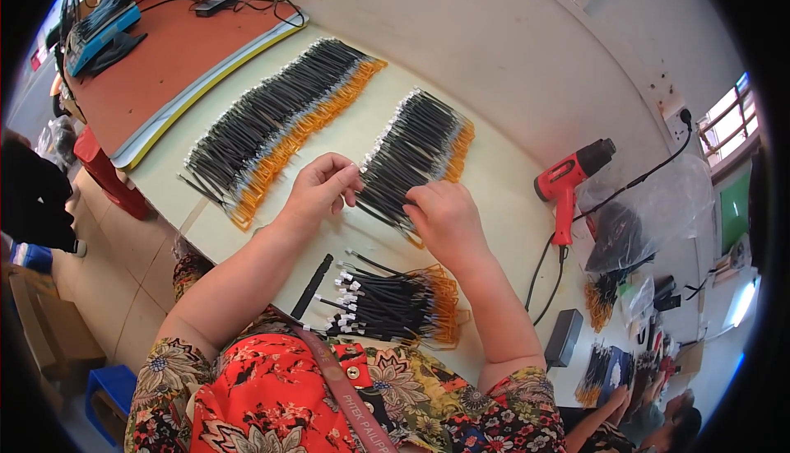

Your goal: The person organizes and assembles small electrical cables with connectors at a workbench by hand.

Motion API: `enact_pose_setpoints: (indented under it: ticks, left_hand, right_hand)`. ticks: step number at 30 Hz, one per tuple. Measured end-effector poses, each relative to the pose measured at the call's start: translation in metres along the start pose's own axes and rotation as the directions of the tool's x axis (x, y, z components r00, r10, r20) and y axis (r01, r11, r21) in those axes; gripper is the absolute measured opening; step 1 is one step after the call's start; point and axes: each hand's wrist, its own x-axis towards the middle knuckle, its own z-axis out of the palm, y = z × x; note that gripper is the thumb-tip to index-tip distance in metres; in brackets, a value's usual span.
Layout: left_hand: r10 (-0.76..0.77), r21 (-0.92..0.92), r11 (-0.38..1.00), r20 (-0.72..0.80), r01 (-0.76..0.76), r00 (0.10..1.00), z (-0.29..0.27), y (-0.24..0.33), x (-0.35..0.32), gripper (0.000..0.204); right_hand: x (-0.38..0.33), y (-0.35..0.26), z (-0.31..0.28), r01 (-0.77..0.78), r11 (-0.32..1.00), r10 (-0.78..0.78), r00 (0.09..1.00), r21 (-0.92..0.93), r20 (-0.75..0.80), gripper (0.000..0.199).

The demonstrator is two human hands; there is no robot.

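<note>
A short black-sleeved cable runs between my hands at the near end of the right-hand row. My left hand pinches its left end, where a small white tip shows at the fingers. Closed fingers of my right hand are on the other end and partly cover it. Just beyond lies a row of similar cables, with white connectors on the left and orange wire loops on the right. A longer row of cables lies to the left. Closer to me is a loose pile of cables.
A red heat gun stands at the right, its black cord trailing down. A black strip lies beside the near pile. The red-brown mat covers the far left. A grey box is at the right edge; another person's hand shows beyond.
</note>
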Motion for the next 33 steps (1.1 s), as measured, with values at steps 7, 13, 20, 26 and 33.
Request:
enact_pose_setpoints:
  ticks: [7, 13, 20, 26, 33]
  left_hand:
    - [-0.024, 0.014, 1.000, -0.011, 0.024, 1.000, 0.001, 0.001, 0.000, 0.016]
    - [-0.035, 0.038, 0.999, -0.086, 0.039, 0.996, 0.007, 0.010, -0.004, 0.020]
    - [-0.014, -0.032, 0.999, -0.202, 0.008, 0.979, -0.002, 0.006, -0.001, 0.024]
    - [-0.005, -0.048, 0.999, -0.200, -0.005, 0.980, 0.002, 0.008, -0.001, 0.023]
    - [0.013, -0.031, 0.999, -0.227, -0.021, 0.974, -0.002, 0.004, 0.000, 0.019]
  right_hand:
    - [-0.001, 0.002, 0.004, -0.012, 1.000, 0.012, 0.999, -0.002, 0.030, 0.014]
    - [-0.001, 0.005, 0.007, -0.026, 1.000, 0.027, 0.999, -0.006, 0.028, 0.013]
    - [0.000, 0.018, 0.025, -0.066, 0.998, 0.068, 0.988, -0.022, 0.136, 0.011]
    - [0.000, 0.020, 0.024, -0.095, 0.993, 0.103, 0.989, -0.074, 0.108, 0.011]
    - [-0.028, -0.027, 0.015, 0.002, 0.990, -0.058, 0.915, 0.142, 0.398, 0.014]
